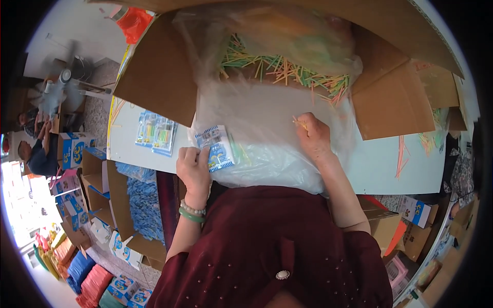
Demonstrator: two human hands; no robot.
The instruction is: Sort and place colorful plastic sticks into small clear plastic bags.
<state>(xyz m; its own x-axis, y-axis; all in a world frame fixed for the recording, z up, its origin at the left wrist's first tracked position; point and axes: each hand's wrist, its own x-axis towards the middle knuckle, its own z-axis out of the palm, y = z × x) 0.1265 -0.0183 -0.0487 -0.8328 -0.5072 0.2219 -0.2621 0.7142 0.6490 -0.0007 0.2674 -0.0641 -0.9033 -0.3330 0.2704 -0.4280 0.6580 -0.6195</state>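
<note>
My left hand [194,165] is closed on the edge of a small blue-and-white packet [222,154], with the thumb over its front. The packet lies on the clear plastic sheeting [267,164] at the table's near side. Further right, my right hand [314,134] is closed in a fist, and the ends of a few thin yellowish sticks [300,122] poke out of it. Beyond both hands, an open cardboard box [385,110] lined with the plastic holds a heap of thin green, yellow and pink sticks [287,69].
Two see-through packets with coloured sticks [155,132] lie on the white table [359,169] at left. A carton of blue wrappers [144,205] stands below the table's left edge. Loose pink sticks [401,159] lie at right. Two other people and a fan [59,87] are far left.
</note>
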